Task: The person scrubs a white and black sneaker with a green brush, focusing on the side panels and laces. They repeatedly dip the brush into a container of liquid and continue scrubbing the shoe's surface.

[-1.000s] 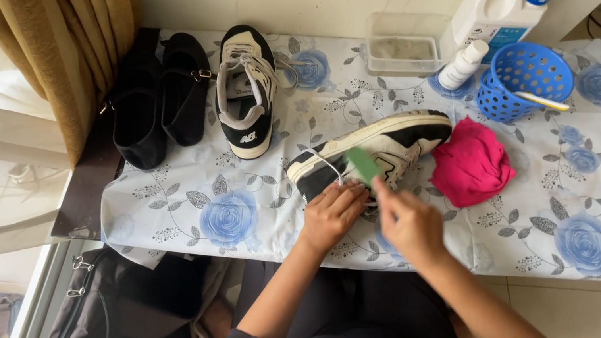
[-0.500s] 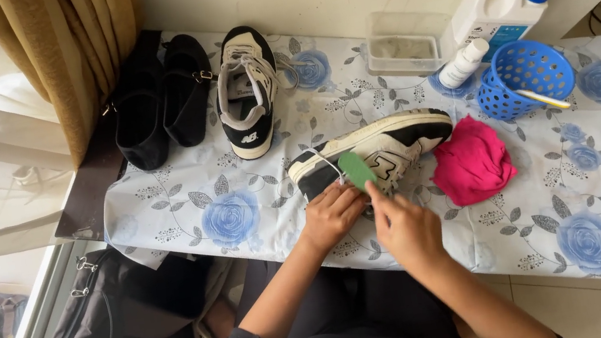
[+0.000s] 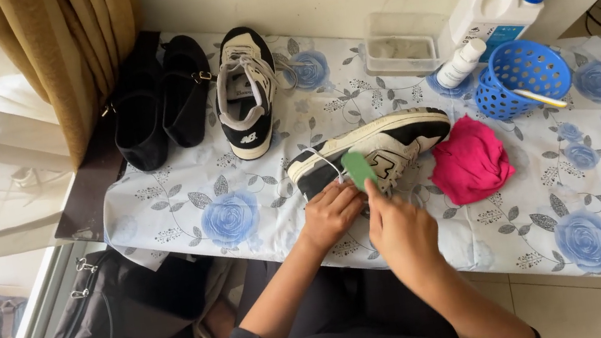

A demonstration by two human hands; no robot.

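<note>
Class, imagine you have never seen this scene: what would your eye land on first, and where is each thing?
First the two hands at the table's near edge: the right hand holds a green brush against a black-and-white sneaker lying on its side, which the left hand steadies. Next, the bright pink cloth just right of that shoe, and the blue basket behind it near the wall.
</note>
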